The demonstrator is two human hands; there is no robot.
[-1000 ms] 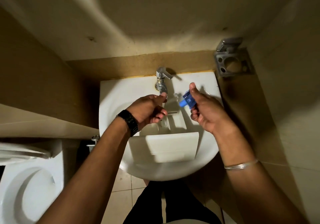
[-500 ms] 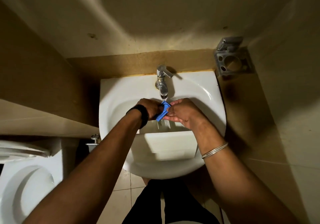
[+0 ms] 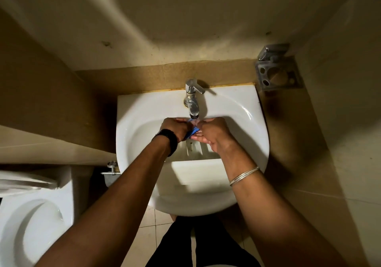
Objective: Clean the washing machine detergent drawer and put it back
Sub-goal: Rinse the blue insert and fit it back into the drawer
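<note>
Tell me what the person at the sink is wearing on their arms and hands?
Both forearms are bare, with no sleeves or gloves in view. The left hand has a black band, perhaps a watch, round its wrist. The right hand has thin silver-coloured bangles on its wrist. No rings are visible.

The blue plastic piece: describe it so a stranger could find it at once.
Find the white basin and its chrome tap. Right under the spout, both hands pinch the blue plastic piece; it is the only blue thing there, unlike the white drawer lying below.

Blue insert (image 3: 192,132) mostly hidden between both hands' fingers (image 3: 203,137); drawer's (image 3: 198,173) far end behind wrists.
</note>
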